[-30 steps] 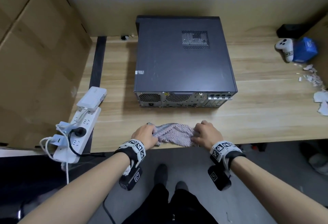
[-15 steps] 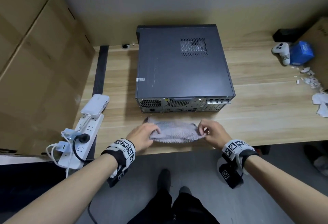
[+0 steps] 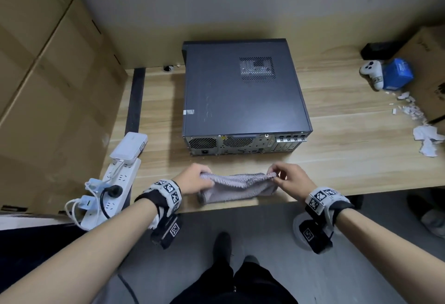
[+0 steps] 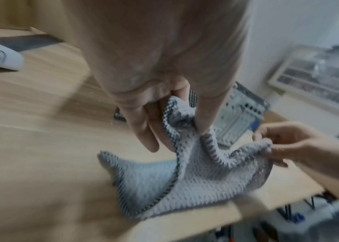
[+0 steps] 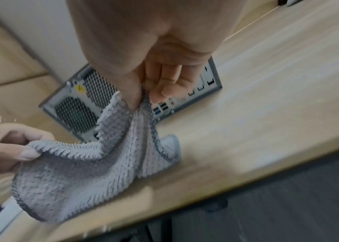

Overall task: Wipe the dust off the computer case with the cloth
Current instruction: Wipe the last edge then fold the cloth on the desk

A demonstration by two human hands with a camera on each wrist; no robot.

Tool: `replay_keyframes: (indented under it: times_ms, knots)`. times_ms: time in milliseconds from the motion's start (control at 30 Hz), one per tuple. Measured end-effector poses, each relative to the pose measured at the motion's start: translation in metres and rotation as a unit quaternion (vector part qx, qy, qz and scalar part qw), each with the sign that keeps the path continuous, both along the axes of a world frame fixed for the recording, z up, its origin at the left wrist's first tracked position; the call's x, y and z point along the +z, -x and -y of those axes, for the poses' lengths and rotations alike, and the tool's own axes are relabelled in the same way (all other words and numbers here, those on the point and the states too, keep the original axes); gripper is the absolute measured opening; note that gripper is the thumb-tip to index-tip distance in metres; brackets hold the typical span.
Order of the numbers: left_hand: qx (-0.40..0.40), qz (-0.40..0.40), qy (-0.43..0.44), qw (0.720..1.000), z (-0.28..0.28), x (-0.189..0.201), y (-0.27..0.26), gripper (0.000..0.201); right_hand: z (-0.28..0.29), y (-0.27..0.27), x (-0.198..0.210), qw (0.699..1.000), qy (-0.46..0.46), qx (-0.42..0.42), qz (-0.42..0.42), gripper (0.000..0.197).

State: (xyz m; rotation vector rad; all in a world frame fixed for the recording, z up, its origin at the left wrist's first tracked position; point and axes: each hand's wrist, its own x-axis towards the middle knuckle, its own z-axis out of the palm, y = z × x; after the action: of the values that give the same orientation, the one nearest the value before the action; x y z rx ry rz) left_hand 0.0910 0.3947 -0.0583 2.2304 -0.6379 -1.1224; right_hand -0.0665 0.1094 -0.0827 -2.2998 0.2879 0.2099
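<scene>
A dark grey computer case (image 3: 243, 91) lies flat on the wooden desk (image 3: 349, 149), its port panel (image 3: 243, 143) facing me. In front of it, near the desk's front edge, a grey fluffy cloth (image 3: 237, 187) is stretched between both hands. My left hand (image 3: 192, 179) pinches its left corner and my right hand (image 3: 287, 179) pinches its right corner. The cloth (image 4: 185, 176) sags in the middle, its lower part on the desk. In the right wrist view, thumb and fingers (image 5: 156, 88) clamp the cloth (image 5: 94, 160) edge, with the case's back panel (image 5: 85, 104) behind.
A white power strip (image 3: 108, 188) with plugs and an adapter lies at the desk's left edge. Cardboard boxes (image 3: 48, 86) wall off the left. A white game controller (image 3: 373, 72), a blue box (image 3: 398, 73) and torn paper scraps (image 3: 426, 135) sit at the right.
The bunched cloth has been pulled out wide between both hands, which moved apart and lifted its top edge. The head camera has shifted, so the case sits lower in view.
</scene>
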Motion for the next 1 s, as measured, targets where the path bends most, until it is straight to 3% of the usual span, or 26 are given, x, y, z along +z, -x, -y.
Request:
replay_keyframes:
  times_ms: [167, 300, 367, 433, 567, 733, 833, 1000]
  knots:
    - [0.145, -0.068, 0.082, 0.984, 0.006, 0.010, -0.012, 0.016, -0.002, -0.015, 0.009, 0.992, -0.100, -0.072, 0.000, 0.024]
    - [0.218, -0.106, 0.134, 0.961, 0.005, 0.004, 0.004, 0.027, -0.010, -0.010, 0.004, 0.960, -0.246, -0.134, -0.005, 0.031]
    - [0.244, -0.116, 0.139, 0.953, 0.005, 0.000, 0.009, 0.021, -0.011, -0.008, 0.000, 0.941, -0.294, -0.168, -0.016, 0.027]
    - [0.258, -0.104, 0.131, 0.952, 0.008, 0.000, 0.007, 0.009, -0.011, -0.012, -0.002, 0.941, -0.279, -0.193, -0.002, 0.022]
    - [0.238, -0.054, 0.137, 0.960, 0.018, 0.013, -0.013, 0.017, -0.009, -0.032, 0.013, 0.934, -0.260, -0.230, 0.080, 0.018]
    - [0.226, -0.028, 0.232, 0.946, 0.029, 0.045, -0.024, 0.016, -0.006, -0.037, 0.040, 0.923, -0.274, -0.227, 0.143, 0.018]
    - [0.180, -0.074, 0.214, 0.957, 0.023, 0.042, -0.011, 0.020, -0.009, -0.021, 0.037, 0.933, -0.272, -0.203, 0.121, 0.018]
    - [0.141, -0.099, 0.127, 0.977, 0.006, -0.001, 0.016, 0.021, -0.016, 0.008, -0.007, 0.946, -0.269, -0.180, 0.015, 0.025]
